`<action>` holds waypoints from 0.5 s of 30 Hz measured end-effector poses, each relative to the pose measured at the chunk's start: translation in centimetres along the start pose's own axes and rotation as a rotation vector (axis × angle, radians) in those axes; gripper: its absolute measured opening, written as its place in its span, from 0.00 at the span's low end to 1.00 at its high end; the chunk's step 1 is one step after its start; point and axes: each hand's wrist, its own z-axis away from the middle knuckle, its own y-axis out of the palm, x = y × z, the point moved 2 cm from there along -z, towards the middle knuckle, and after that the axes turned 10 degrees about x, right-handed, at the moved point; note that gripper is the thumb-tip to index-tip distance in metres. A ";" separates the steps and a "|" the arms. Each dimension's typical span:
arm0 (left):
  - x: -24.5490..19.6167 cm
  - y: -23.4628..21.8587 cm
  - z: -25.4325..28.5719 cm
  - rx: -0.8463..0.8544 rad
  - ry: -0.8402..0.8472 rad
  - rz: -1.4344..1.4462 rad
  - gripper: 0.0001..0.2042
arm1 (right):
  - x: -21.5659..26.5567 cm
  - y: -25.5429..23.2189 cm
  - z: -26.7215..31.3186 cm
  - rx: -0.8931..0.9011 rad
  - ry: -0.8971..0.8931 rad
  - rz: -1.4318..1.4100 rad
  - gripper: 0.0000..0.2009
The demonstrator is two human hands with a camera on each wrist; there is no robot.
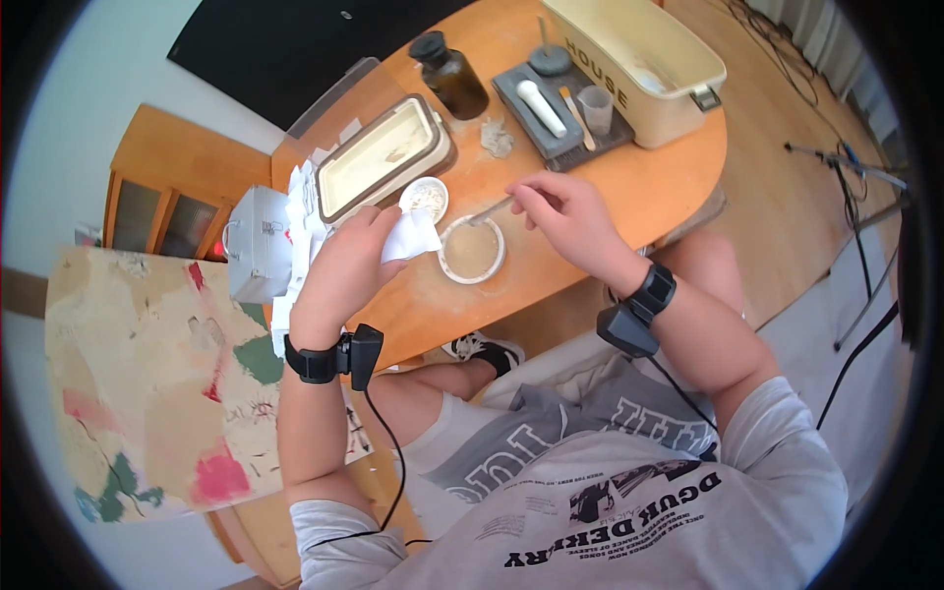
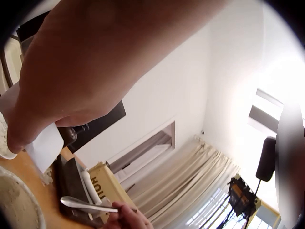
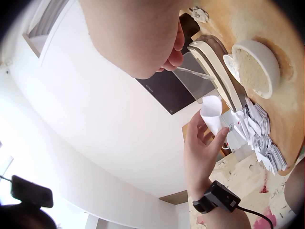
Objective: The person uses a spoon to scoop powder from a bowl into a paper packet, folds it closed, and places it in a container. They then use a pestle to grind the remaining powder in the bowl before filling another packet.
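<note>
In the head view my left hand (image 1: 352, 254) holds a folded piece of white paper (image 1: 413, 234) between thumb and fingers. The right wrist view shows this paper curved into an open pocket. My right hand (image 1: 565, 218) pinches the handle of a metal spoon (image 2: 88, 206). The spoon's bowl end hangs over the rim of a white bowl (image 1: 502, 258) with beige powder inside. Just beyond the paper stands a small white dish (image 1: 443, 193) holding pale flakes, partly overlapped by the left hand.
Behind the dish lies an open cream container (image 1: 379, 157) with a brown rim. A dark glass bottle (image 1: 454, 84), a white pestle (image 1: 541, 108) on grey blocks and a cream HOUSE box (image 1: 629, 84) stand farther back. White paper packets (image 1: 303, 221) lie beside a silver case (image 1: 261, 246).
</note>
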 end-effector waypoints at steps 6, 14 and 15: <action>5.3 6.0 2.2 -0.447 -0.127 0.460 0.34 | -2.0 0.4 -0.5 0.007 0.089 -0.078 0.11; 8.8 13.9 1.9 -0.688 -0.103 1.171 0.35 | -4.4 0.0 -1.1 -0.067 0.175 -0.169 0.10; 8.7 13.8 1.8 -0.674 -0.091 1.143 0.36 | -4.6 0.0 -1.3 -0.070 0.181 -0.173 0.10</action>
